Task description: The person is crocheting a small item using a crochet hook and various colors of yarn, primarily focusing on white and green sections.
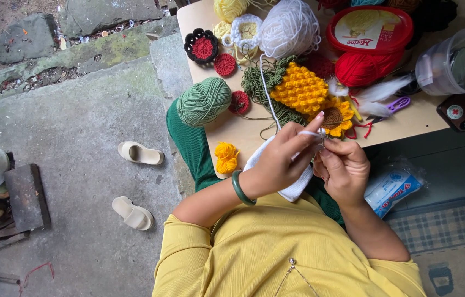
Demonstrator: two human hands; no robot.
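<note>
Mid-stitch crochet, judging by the pose: left hand (279,162) is closed around a white crocheted fabric piece (293,187) held at the table edge, forefinger lifting the white yarn strand (268,93). Right hand (342,168) is curled shut, apparently pinching a hook, too small to confirm. The next loop needs steady strand tension. Light wooden tabletop (408,118) holds a green yarn ball (204,100) and a yellow crocheted sunflower piece (309,99); concrete floor with two cream sandals (140,153).

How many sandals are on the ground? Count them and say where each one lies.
2. One sandal lies on the concrete left of the table, near the green yarn ball. The other sandal lies below it, closer to the person's yellow sleeve. More may be hidden.
</note>
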